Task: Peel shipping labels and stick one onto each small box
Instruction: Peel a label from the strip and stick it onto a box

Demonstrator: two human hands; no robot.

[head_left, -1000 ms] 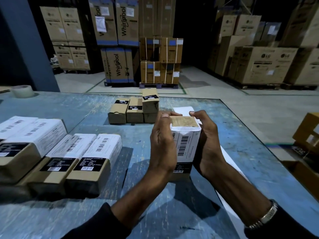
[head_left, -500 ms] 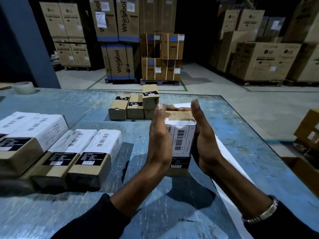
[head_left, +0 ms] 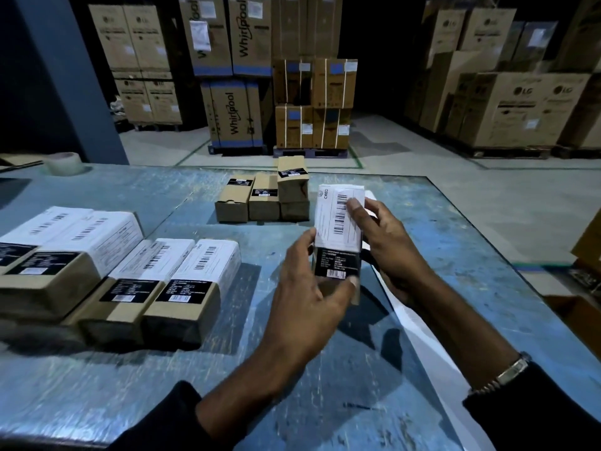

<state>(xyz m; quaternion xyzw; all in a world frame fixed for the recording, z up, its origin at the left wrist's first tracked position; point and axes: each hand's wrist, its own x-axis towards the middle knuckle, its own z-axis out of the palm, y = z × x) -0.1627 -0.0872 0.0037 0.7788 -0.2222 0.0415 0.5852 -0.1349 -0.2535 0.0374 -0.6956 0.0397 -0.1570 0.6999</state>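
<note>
Hands as I see them: left hand [head_left: 304, 297] grips small brown cardboard box [head_left: 338, 255], right hand [head_left: 387, 245] holds it, thumb pressing white barcoded shipping label [head_left: 338, 218].

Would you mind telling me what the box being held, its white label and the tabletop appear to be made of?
The held box looks like plain brown cardboard: matt tan faces, folded edges. Its white label seems to be printed paper, matt, with black barcodes. The table looks like blue-painted metal, though that is uncertain: it has a faint sheen with scratches and worn pale patches.
</note>
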